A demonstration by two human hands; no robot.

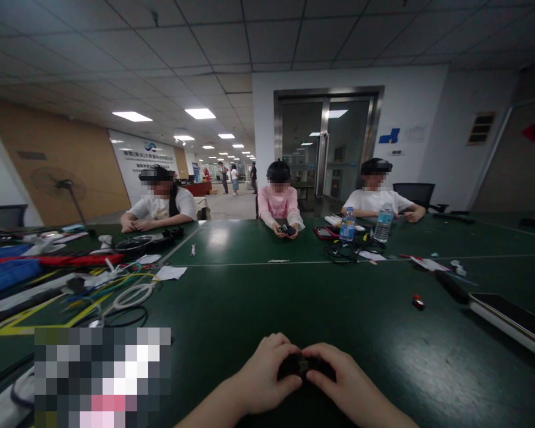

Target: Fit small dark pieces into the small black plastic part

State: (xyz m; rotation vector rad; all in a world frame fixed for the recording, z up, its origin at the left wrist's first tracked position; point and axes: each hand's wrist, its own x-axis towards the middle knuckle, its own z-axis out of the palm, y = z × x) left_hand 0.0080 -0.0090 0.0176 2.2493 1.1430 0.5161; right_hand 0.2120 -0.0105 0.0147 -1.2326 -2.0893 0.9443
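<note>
Low in the middle of the view, my left hand (270, 371) and my right hand (336, 374) meet just above the green table (249, 297). Thumbs and fingers of both curl around a small dark object (304, 364). A brownish part of it shows in the gap between the fingertips; the rest is hidden by my hands or lost in shadow, so its kind cannot be told. Farther off to the right lies a small red and dark item (418, 302), apart from my hands.
At right lies a flat device with a dark top (512, 315). Coiled cables (131, 297), white paper (170, 273) and blue trays (11, 278) crowd the left. Water bottles (348, 224) stand across the table. Three people with headsets sit opposite; the middle person (279, 205) holds something dark.
</note>
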